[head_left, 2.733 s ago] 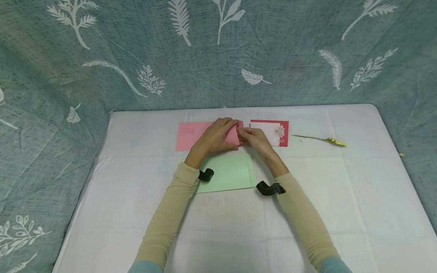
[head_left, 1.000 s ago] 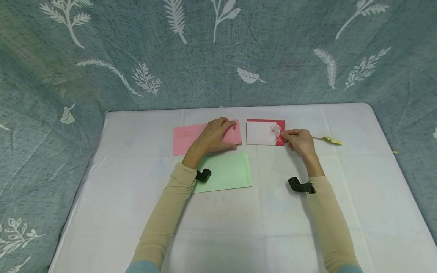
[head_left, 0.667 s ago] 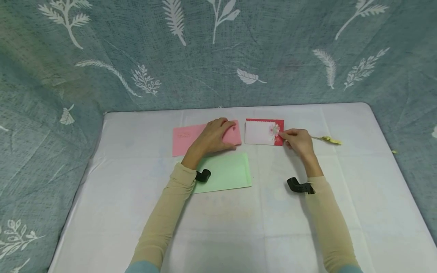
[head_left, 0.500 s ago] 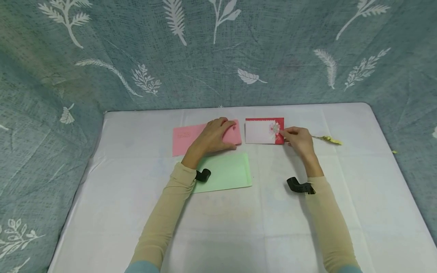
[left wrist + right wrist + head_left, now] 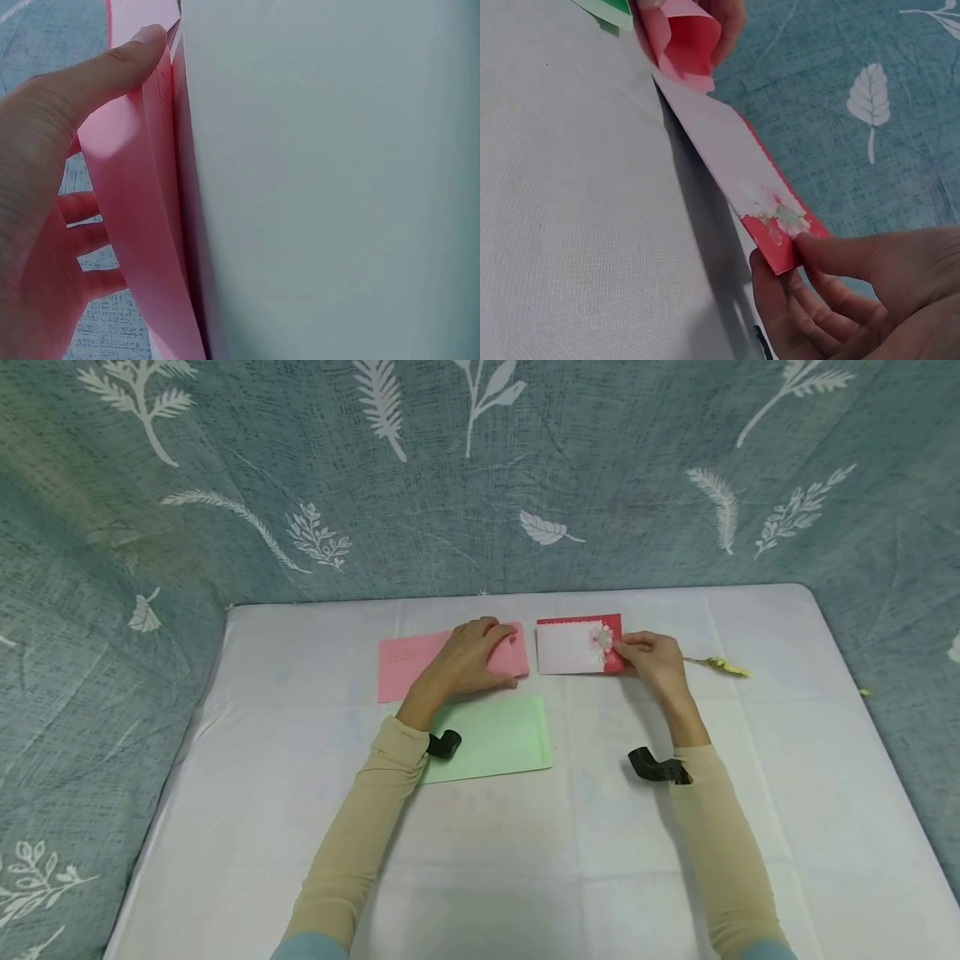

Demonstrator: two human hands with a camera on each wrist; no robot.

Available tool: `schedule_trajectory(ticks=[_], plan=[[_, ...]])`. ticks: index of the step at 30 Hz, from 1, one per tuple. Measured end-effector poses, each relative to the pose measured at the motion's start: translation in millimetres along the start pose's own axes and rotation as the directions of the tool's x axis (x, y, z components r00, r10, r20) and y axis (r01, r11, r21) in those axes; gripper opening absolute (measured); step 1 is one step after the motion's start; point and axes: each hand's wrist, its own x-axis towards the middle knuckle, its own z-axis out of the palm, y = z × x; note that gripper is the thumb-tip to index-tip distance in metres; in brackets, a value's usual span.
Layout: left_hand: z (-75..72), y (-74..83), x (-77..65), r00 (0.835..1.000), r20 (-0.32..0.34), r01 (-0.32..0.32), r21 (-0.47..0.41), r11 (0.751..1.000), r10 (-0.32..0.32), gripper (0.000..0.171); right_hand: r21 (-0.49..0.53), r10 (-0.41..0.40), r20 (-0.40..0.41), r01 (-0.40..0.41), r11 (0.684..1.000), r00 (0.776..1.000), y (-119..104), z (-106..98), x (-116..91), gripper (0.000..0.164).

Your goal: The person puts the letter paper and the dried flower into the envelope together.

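Note:
A pink envelope point(image 5: 408, 662) lies at the back of the table, its right end bowed up so that its mouth gapes, as the right wrist view shows. Across that end my left hand point(image 5: 465, 658) grips it, thumb on the near edge and fingers along the far one. To its right, my right hand point(image 5: 658, 664) pinches the right end of a red and white card point(image 5: 572, 646) with a printed flower. In the right wrist view the card point(image 5: 727, 150) is tilted up off the cloth at the pinched end, its far end close to the envelope's mouth point(image 5: 694, 45).
A light green envelope point(image 5: 491, 743) lies in front of the pink one, partly under the left forearm. A yellow flower on a thin stem point(image 5: 723, 666) lies right of the right hand. Patterned blue-green cloth point(image 5: 480, 485) hangs behind the white-covered table.
My right hand has left the pink envelope's mouth, moved right to the card and pinched its right end, which has since risen slightly. My left hand keeps its grip on the envelope.

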Motion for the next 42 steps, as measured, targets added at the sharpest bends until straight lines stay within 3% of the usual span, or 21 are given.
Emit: schedule_trajectory(ticks=[7, 13, 19, 29, 42], plan=[[0.5, -0.6, 1.2, 1.0, 0.003, 0.008, -0.003, 1.0, -0.008, 0.083, 0.018, 0.003, -0.015, -0.003, 1.0, 1.0, 1.6, -0.5, 3.7, 0.048], [1.0, -1.2, 2.7, 1.0, -0.008, 0.014, -0.014, 1.0, -0.014, 0.082, -0.009, 0.038, 0.008, -0.038, 0.999, 0.999, 2.5, -1.2, 5.8, 0.038], [0.4, -0.6, 1.9, 1.0, -0.01, 0.014, -0.017, 1.0, -0.014, 0.081, -0.035, 0.086, 0.03, -0.085, 0.996, 0.996, 1.4, -0.9, 5.2, 0.038], [-0.6, 0.3, 1.8, 1.0, -0.008, 0.019, -0.026, 0.999, -0.019, 0.08, -0.084, 0.076, 0.049, -0.072, 0.994, 0.996, -5.5, -8.6, 1.7, 0.041], [0.3, 0.2, -1.2, 1.0, -0.01, 0.011, -0.038, 0.999, -0.011, 0.081, 0.05, -0.016, 0.032, 0.015, 0.999, 0.999, -3.2, -3.0, 3.2, 0.037]])
